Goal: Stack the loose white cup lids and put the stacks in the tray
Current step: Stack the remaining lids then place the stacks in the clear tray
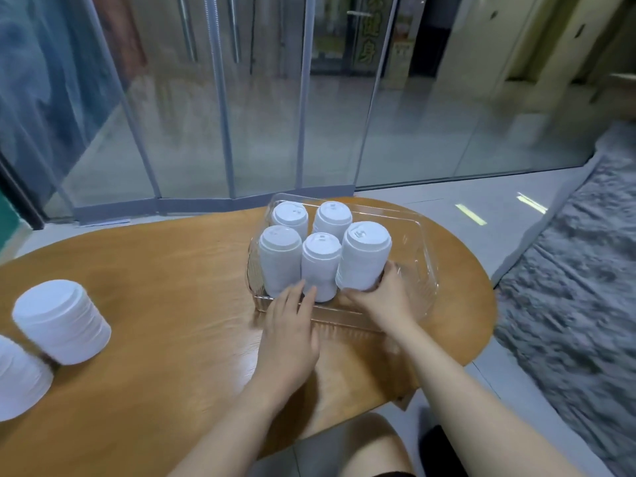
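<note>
- Knee (364,442): nearest item, bottom centre, below the table (155,304) edge.
- Edge stack (19,376): white lids, far left, cut off by the frame; outside the tray.
- Loose stack (63,321): white lids, just beside the edge stack, leaning; on the table, well apart from the tray.
- Left hand (287,339): flat, fingers straight and close together, tips touching the base of the front-middle stack (320,266) at the tray's near wall; grips nothing.
- Tray (421,270): clear plastic, right half of the table. Contents: five upright lid stacks, two at the back, three in front; right portion unfilled.
- Right stack (363,256): tallest, tilted, bottom lids at the tray floor.
- Right hand (382,297): fingers and thumb curled round the right stack's base, holding it.
- Risk, judged: the right stack may topple or fan apart on release, since it leans and is held only low down.
- Risk, judged: a nudge from either hand may knock the closely packed front row together.
- Risk, judged: the light tray may slide if pushed.
- Outstanding, judged: two stacks on the left not yet trayed.
</note>
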Demonstrator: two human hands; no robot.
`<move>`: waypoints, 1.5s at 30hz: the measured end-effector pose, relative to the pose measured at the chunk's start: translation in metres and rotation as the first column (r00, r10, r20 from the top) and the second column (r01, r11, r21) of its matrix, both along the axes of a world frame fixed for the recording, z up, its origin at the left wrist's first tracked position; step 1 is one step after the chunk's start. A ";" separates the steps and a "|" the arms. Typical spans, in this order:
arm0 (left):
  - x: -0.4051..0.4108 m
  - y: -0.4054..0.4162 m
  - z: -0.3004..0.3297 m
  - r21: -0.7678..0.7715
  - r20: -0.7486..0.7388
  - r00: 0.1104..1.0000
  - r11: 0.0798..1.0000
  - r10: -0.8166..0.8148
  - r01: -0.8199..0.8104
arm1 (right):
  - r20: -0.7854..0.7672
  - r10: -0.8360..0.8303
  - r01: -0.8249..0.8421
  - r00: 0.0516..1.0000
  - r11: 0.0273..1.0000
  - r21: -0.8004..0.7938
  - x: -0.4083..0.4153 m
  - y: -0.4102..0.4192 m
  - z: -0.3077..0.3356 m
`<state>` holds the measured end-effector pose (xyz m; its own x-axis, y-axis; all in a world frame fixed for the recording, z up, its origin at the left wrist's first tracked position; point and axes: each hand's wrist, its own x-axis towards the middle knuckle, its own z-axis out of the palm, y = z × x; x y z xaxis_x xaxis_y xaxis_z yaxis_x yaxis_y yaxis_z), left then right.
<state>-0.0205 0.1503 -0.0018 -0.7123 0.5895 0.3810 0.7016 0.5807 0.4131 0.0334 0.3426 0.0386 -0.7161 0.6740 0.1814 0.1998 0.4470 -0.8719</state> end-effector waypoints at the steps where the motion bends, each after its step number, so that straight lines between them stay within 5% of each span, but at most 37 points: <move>1: -0.003 0.003 -0.001 -0.017 -0.012 1.000 1.000 -0.006 0.005 | 0.021 0.004 -0.004 1.000 1.000 -0.002 0.000 0.005 -0.002; 14: -0.009 0.020 -0.022 0.052 -0.065 0.997 0.997 -0.051 0.054 | 0.260 0.046 -0.041 0.965 0.999 -0.023 -0.028 0.067 -0.068; 33: -0.010 0.009 -0.011 -0.004 0.039 0.991 0.991 -0.130 0.130 | 0.329 0.130 -0.097 0.936 0.989 -0.113 0.002 0.038 -0.004; 42: 0.002 -0.021 0.012 -0.058 0.067 0.994 0.995 -0.082 0.086 | 0.377 -0.105 0.041 0.920 0.984 0.176 0.010 0.014 0.031; 45: 0.009 -0.039 0.015 -0.063 0.094 0.994 0.996 -0.053 0.059 | 0.352 -0.072 -0.018 0.933 0.969 0.246 0.013 0.005 0.039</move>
<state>-0.0119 0.1116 0.0133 -0.7078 0.6509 0.2744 0.6944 0.5698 0.4394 0.0464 0.3479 0.0775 -0.7457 0.6618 0.0771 0.4914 0.6245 -0.6071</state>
